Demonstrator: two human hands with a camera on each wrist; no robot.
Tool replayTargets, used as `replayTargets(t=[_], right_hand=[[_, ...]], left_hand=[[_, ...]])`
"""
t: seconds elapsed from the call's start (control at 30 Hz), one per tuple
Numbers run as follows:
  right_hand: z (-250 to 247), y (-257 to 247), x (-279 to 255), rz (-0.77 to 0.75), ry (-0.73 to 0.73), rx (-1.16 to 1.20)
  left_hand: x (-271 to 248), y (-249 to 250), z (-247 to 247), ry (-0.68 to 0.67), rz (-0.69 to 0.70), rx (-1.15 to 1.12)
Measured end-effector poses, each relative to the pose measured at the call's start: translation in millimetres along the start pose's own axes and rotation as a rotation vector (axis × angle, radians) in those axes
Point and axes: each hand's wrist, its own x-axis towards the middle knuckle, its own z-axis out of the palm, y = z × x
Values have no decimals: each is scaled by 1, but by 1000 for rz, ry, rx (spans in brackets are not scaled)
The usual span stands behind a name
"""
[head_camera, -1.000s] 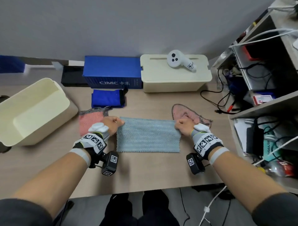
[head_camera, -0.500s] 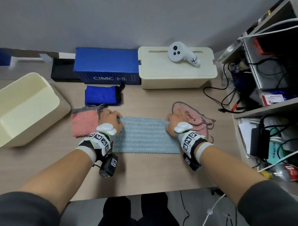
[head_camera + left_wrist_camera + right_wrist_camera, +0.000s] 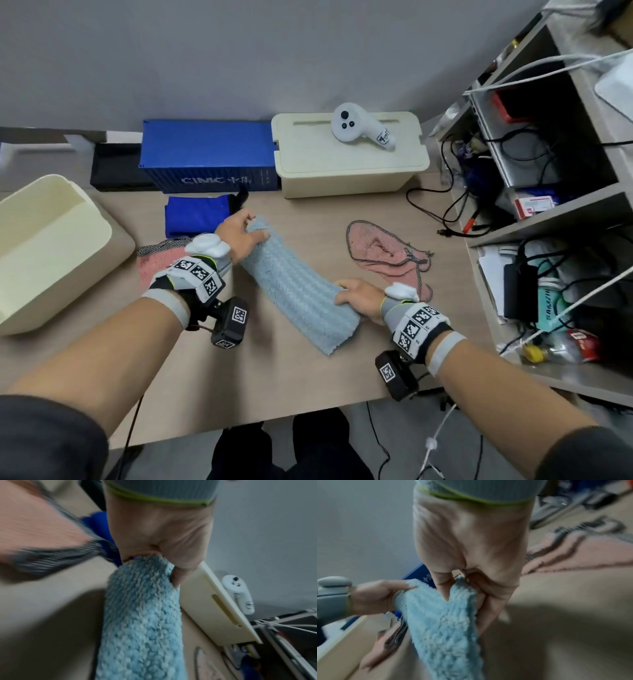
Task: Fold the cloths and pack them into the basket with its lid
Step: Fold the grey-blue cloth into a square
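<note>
A folded light blue cloth point(image 3: 298, 291) point(image 3: 140, 622) point(image 3: 443, 622) hangs lifted off the desk, stretched slantwise between both hands. My left hand point(image 3: 239, 236) point(image 3: 159, 545) grips its far end near the blue cloth point(image 3: 195, 216). My right hand point(image 3: 358, 298) point(image 3: 464, 577) pinches its near end, with a loose flap hanging below. A folded pink cloth point(image 3: 154, 262) lies under my left wrist. A crumpled pink cloth point(image 3: 387, 251) lies at the right. The open cream basket point(image 3: 51, 253) stands at the left, and its lid point(image 3: 349, 154) tops a cream box at the back.
A blue container box point(image 3: 209, 154) stands at the back beside the cream box, on which a white controller point(image 3: 359, 128) lies. Black cables point(image 3: 442, 212) trail by a cluttered shelf point(image 3: 555, 212) on the right. The desk's front edge point(image 3: 274, 416) runs just below my wrists.
The light blue cloth lay flat with both hands on its ends; now it is lifted and turned slantwise, my left hand moved away from me and my right hand drew nearer.
</note>
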Motion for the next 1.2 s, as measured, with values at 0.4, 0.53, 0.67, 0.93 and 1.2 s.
replayTargets(t=[0.4,0.53,0.67,0.93,1.2], right_hand=[[8,46,1,272,259,-83],[20,37,-11,268,207,253],[27,27,-18,265,157,509],[30,11,-37,136,12,987],[28,-9,-47,61,36,940]], left_hand=[[-51,13,51,-31,-271,-15],[-88,-9,83,-336,-496,-87],[-112,0,106,-388,-555,-168],[-127,-1,98,-524,-614,-530],[-132,-9,62,-587,-631,-827]])
